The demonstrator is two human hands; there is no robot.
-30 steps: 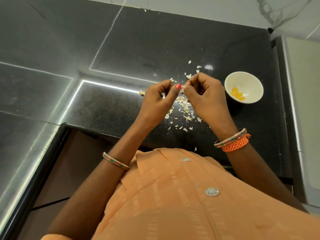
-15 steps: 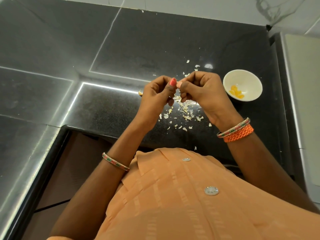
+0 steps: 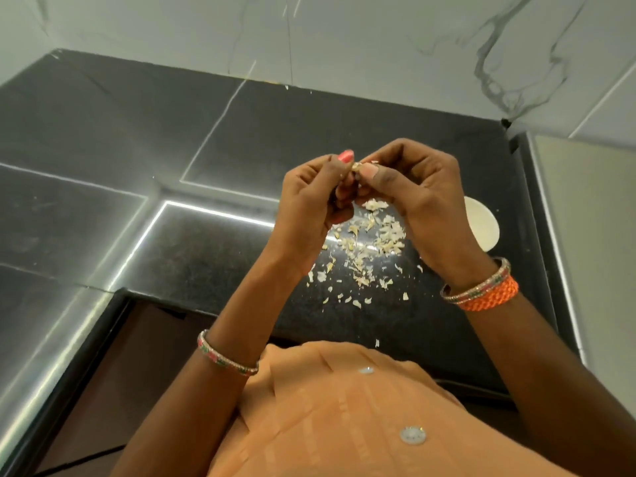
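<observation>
Above a black speckled stone surface (image 3: 206, 256), the left hand (image 3: 309, 201) and right hand (image 3: 420, 194) pinch a tiny pale papery-skinned piece (image 3: 358, 165) between thumbs and fingertips. It looks light, brittle-skinned and easily dropped, and is best nipped at its ends. A second ago the hands were lower; now they half hide the small white bowl (image 3: 481, 225).

Speckled black countertop (image 3: 213, 256), white bowl (image 3: 483, 225), pale husk scraps (image 3: 368, 249), orange striped shirt (image 3: 344, 418)
</observation>
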